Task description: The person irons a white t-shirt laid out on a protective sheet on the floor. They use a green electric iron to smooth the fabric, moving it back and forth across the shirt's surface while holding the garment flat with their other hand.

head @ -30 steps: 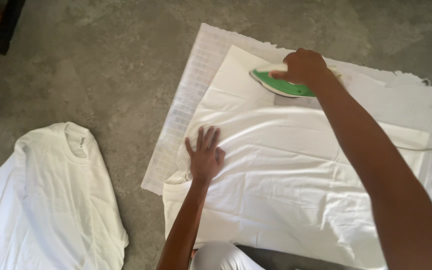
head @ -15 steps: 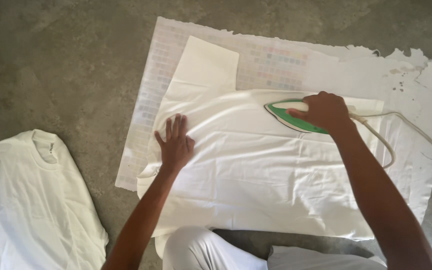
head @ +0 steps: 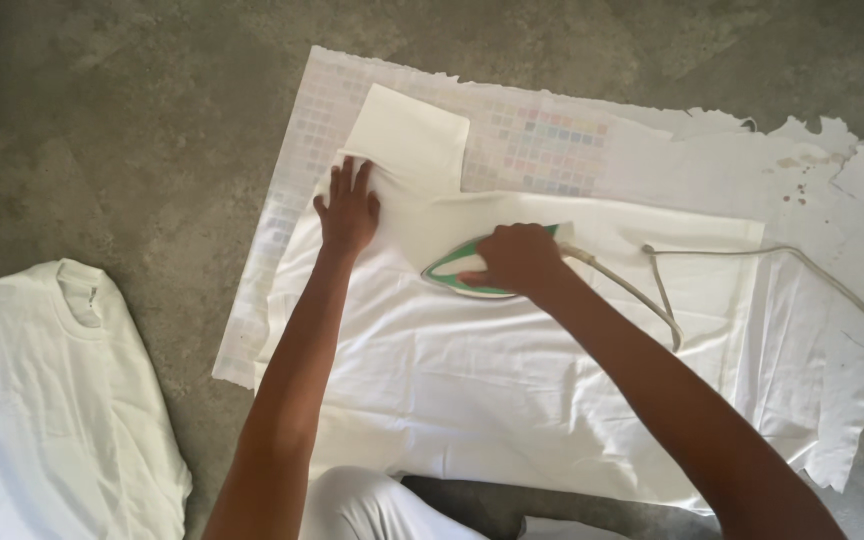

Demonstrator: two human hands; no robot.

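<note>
My right hand [head: 517, 258] has its grip closed round the handle of the green and white electric iron [head: 452, 278], which sits flat on the white cotton garment [head: 512, 380] spread in front of me. I judge the iron fairly heavy and rigid, hot underneath, so the handle on top is the only place to hold it. My left hand [head: 347, 210] holds nothing: it lies open, palm down, fingers spread, pressing the cloth flat just beside the iron's tip, near the folded white sleeve [head: 407, 135]. The cloth looks light, soft and limp, likely to crease or slide unless pinned.

The garment lies on a torn, pale printed sheet [head: 832, 200] over the grey concrete floor [head: 132, 130]. The sheet's ragged far and right edges mark the limit of the padded ground. The beige power cord [head: 772, 255] trails off to the right, looping on the cloth near my forearm. A second white T-shirt [head: 42, 400] lies well apart on the left.
</note>
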